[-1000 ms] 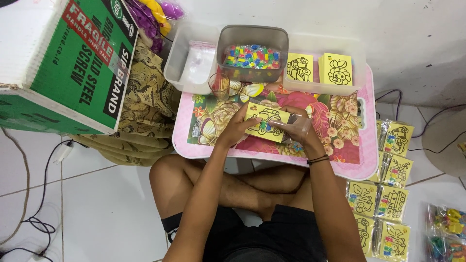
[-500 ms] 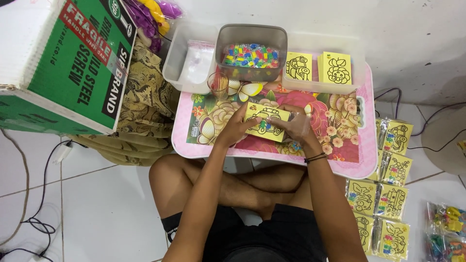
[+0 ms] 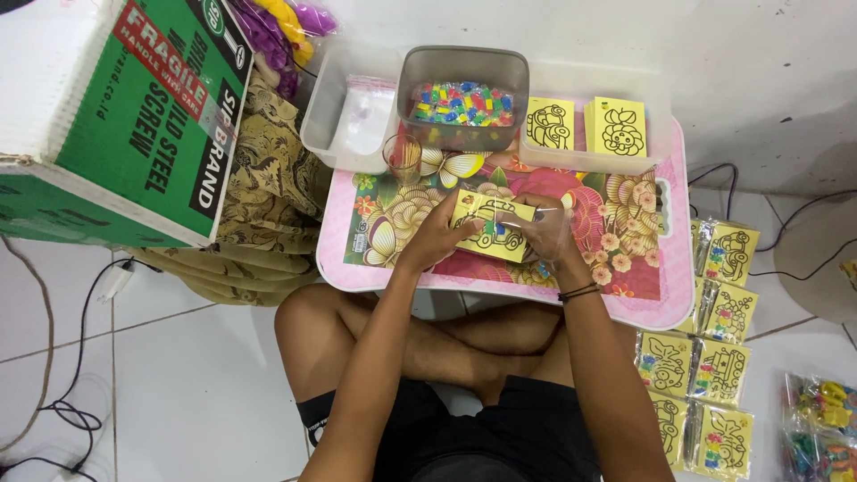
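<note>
A: Item one, largest?
B: Pink floral lap table (image 3: 661, 295), glossy, rounded corners.
A: On it?
B: At its far edge, a grey plastic tub (image 3: 462, 67) of coloured pieces. At centre, a yellow card (image 3: 489, 228), flat, line-drawn car; left hand (image 3: 439, 234) and right hand (image 3: 544, 230) pinch its ends.

A low pink floral plastic worktop (image 3: 661, 295) stands over the person's crossed legs. On its middle lies a yellow picture card (image 3: 491, 227), with the left hand (image 3: 437, 234) at its left edge and the right hand (image 3: 546, 230) at its right edge. Behind the card sits a grey plastic tub of small coloured pieces (image 3: 462, 100), and a small clear glass cup (image 3: 403, 157) stands just left of and before it. A clear plastic tray holding yellow cards (image 3: 596, 127) lies right of the tub. A large green and white cardboard box (image 3: 116, 116) stands left of the worktop. Bagged yellow card packets (image 3: 705, 357) lie on the floor to the right.
</note>
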